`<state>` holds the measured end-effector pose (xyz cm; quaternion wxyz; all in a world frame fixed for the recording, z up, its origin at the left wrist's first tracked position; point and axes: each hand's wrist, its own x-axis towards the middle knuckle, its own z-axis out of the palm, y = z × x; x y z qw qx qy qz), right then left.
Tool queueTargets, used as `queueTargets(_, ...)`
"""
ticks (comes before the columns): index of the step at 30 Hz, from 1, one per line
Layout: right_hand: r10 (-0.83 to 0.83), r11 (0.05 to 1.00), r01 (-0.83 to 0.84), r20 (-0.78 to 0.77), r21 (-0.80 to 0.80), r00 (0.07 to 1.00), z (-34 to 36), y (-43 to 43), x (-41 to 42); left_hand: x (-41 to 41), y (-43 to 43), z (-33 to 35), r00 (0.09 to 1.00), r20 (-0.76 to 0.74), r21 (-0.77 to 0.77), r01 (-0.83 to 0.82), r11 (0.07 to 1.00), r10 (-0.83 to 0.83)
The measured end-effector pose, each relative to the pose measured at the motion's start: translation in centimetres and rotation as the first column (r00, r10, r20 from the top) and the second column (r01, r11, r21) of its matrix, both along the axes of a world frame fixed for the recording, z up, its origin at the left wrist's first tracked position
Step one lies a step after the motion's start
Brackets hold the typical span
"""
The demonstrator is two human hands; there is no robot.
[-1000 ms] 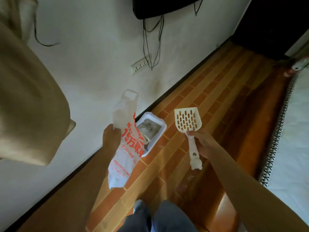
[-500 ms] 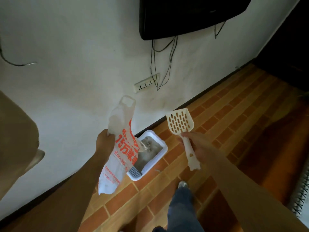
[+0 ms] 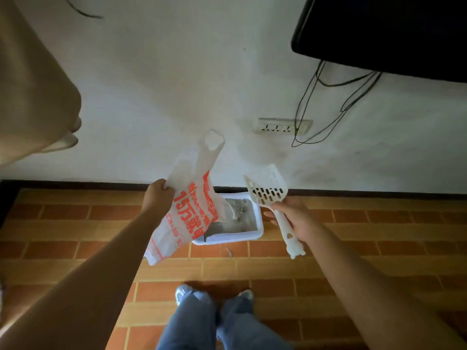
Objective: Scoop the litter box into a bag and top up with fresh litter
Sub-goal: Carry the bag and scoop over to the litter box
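Dim indoor light, wide-angle edge distortion, slight softness.

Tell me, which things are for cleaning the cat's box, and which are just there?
For the job: bag, held in the left hand; scoop, held in the right hand; litter box.
Just there: screen, socket strip, beige thing at left.

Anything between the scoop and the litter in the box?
Nothing visible directly below the scoop; the litter there lies bare. The plastic bag in the left hand hides the litter box's left end in this view.
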<state>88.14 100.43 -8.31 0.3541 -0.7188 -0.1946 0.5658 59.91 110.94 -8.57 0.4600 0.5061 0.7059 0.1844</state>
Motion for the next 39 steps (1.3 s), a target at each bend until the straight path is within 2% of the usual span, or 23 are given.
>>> queueTargets(7, 0.085, 0.996, -0.085, 0.014, -0.016, 0.996, -1.4, 1.9, -1.0, -1.0, -1.2, -1.3, 0.998, -0.003, -0.004, -0.065, 0.998, 0.065)
queueTargets(15, 0.099, 0.995, -0.1, 0.021, 0.019, 0.995, -2.8, 3.5, 1.0, 1.0, -1.3, -2.2, 0.997, -0.012, -0.008, -0.083, 0.997, 0.082)
queueTargets(20, 0.2, 0.98, -0.199, 0.053, -0.016, 0.978, -5.4, 4.2, 2.8, 2.9, -2.2, -4.0, 0.989, -0.056, -0.012, -0.134, 0.991, 0.134)
queueTargets(23, 0.275, 0.961, -0.272, 0.048, -0.053, 0.96, -7.9, 4.9, 4.8, 4.3, -3.3, -6.2, 0.97, -0.077, 0.017, -0.23, 0.973, 0.23)
queueTargets(30, 0.398, 0.914, -0.384, 0.1, -0.133, 0.912, -17.6, 5.3, 9.1, 6.6, -7.3, -15.5, 0.884, -0.101, 0.06, -0.452, 0.89, 0.456)
queueTargets(39, 0.359, 0.931, -0.35, 0.1, -0.1, 0.928, -35.9, 5.9, 8.2, 6.5, -8.6, -33.2, 0.852, -0.073, -0.004, -0.519, 0.855, 0.518)
